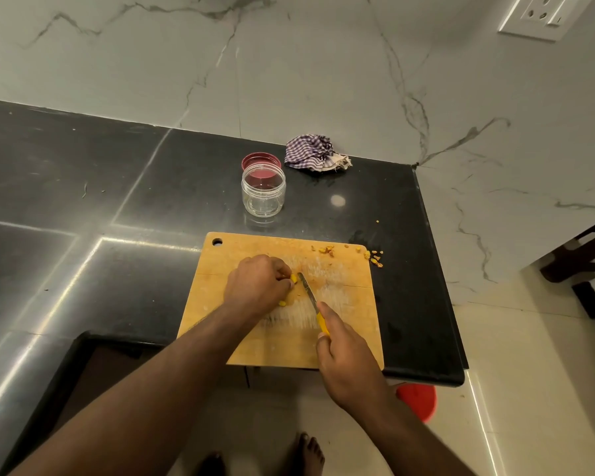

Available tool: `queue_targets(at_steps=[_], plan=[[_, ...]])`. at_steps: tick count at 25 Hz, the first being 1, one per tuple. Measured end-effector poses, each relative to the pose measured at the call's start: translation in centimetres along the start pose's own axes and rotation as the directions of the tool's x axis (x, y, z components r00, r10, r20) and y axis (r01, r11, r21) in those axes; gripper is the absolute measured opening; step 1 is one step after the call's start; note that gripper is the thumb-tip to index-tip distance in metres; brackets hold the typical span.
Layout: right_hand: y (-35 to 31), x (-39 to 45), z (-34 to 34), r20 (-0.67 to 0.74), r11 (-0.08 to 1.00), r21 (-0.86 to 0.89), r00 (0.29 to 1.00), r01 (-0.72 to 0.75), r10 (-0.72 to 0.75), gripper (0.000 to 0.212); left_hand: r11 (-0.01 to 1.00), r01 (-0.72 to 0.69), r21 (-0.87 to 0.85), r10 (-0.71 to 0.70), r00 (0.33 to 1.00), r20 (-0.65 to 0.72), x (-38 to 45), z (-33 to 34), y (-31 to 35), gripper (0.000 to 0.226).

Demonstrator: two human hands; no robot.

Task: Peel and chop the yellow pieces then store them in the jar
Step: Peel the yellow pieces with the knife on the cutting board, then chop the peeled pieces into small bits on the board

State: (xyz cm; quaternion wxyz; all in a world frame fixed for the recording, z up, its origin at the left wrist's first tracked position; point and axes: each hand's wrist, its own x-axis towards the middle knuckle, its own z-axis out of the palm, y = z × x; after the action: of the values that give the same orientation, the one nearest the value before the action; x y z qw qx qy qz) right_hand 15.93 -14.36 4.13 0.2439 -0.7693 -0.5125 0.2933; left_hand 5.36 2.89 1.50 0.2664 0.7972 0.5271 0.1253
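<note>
Left hand (258, 285): fingers curled, pinching a yellow piece (293, 278) at mid-board (220, 269).
Right hand (347, 359): grips the knife (308, 292), blade beside the piece.
Jar (263, 194): open, upright, behind the board's far edge.
Lid (260, 160): just behind jar.
Peels (375, 257): board's far right corner.

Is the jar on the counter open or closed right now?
Open. The jar stands upright with no lid on; its red lid lies behind it.

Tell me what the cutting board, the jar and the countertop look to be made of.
Cutting board: likely wood or bamboo, matte tan, pale knife scoring across its middle. Jar: clear, glossy, see-through to the counter, so plastic or glass; cannot tell which. Countertop: polished black stone, probably granite, mirroring light streaks along its seams.
</note>
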Motion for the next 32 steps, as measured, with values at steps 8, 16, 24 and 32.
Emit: queue_targets(at_steps=[8,16,24,32], plan=[[-0.7,0.5,0.5,0.009,0.997,-0.076,1.000,0.023,-0.022,0.054,0.998,-0.027,0.056,0.029,0.999,-0.041,-0.1,0.3,0.0,0.025],[-0.5,0.3,0.1,-0.036,1.000,0.021,0.999,-0.007,0.008,0.051,0.999,0.014,0.043,-0.013,1.000,-0.025,-0.1,0.2,0.7,0.009],[-0.3,-0.3,-2.5,0.089,0.568,0.792,0.963,-0.223,0.254,0.039,0.767,0.122,-0.629,-0.073,0.992,0.103,-1.1,-3.0,1.9,0.010],[-2.3,1.4,-4.1,0.242,0.199,0.945,0.964,-0.260,0.110,0.025,0.079,0.449,-0.890,-0.028,0.894,0.448,-3.7,-5.9,1.9,0.022]])
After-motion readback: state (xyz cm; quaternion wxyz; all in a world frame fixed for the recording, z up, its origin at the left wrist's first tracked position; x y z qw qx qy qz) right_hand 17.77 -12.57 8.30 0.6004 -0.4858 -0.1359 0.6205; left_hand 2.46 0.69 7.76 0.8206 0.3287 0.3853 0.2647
